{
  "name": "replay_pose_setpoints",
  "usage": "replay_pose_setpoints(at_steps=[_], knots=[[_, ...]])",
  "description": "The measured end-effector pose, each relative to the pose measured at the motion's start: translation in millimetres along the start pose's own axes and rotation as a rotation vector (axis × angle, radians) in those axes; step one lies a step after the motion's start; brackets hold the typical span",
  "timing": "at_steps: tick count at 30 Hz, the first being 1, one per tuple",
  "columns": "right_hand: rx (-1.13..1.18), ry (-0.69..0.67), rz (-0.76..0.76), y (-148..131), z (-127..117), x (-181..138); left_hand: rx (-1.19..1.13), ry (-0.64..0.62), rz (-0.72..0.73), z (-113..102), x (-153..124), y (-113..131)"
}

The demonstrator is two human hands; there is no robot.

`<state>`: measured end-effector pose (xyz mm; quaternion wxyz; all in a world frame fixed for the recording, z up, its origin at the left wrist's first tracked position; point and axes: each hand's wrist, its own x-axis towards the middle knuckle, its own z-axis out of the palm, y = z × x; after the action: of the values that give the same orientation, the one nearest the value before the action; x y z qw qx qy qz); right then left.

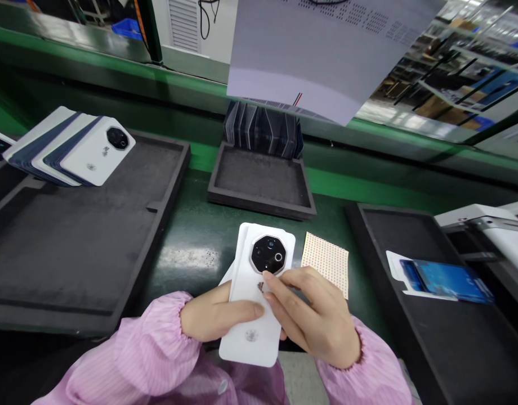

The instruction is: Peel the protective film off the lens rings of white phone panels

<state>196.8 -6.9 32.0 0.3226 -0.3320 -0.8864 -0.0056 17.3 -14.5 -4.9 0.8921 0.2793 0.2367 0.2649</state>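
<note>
My left hand (217, 312) is closed around a white phone back cover (246, 315), its thumb lying across the front. The cover has a black eight-sided camera window (268, 254) near its top and a small grey round mark lower down. Another white piece shows behind its upper left edge. My right hand (313, 315) is bent over the cover, with fingertips at the lower rim of the camera window and over the small printed mark below it. Whether those fingers pinch anything small cannot be made out. Just right of the cover lies a sheet of tiny dot stickers (326, 261).
On the left, a large black tray (90, 236) carries a leaning row of white phone back covers (92, 152). A smaller black tray (263, 177) holds dark upright pieces (263, 129) ahead. A right-hand tray (449, 343) bears blue-filmed pieces (449, 278). A large paper sheet (318, 56) hangs above.
</note>
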Motion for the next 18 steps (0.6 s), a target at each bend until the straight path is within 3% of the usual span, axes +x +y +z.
replay_pose_setpoints(at_steps=[18], knots=[[0.017,0.003,-0.003,0.1,0.2,-1.2,-0.010,-0.012,0.015,-1.0,0.2,-1.8]])
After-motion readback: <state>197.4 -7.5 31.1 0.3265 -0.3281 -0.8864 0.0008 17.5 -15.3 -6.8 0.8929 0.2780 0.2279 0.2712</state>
